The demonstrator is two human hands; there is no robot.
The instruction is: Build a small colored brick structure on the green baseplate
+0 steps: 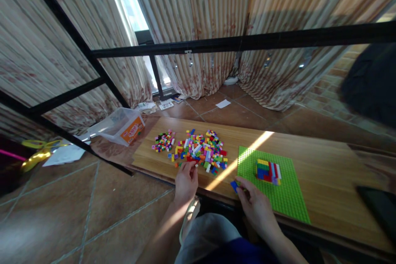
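Note:
My left hand [187, 176] is at the near edge of a loose pile of colourful toy bricks [201, 148]. Its fingers are drawn together beside some red bricks, and what they hold, if anything, is hidden. Between the fingers of my right hand [255, 198] is a blue toy brick [234, 186], close to the table's front edge. That hand is just left of a green studded baseplate [287, 192]. On the baseplate sits a low block of joined bricks [268, 172] in yellow, green, blue, red and white.
A smaller heap of bricks [163, 141] lies on the left of the wooden table [324, 165]. Beyond the left end stands a clear plastic bin [119, 126] with an orange label. A dark flat object [377, 206] is at the right. Black metal bars [216, 44] cross behind the table.

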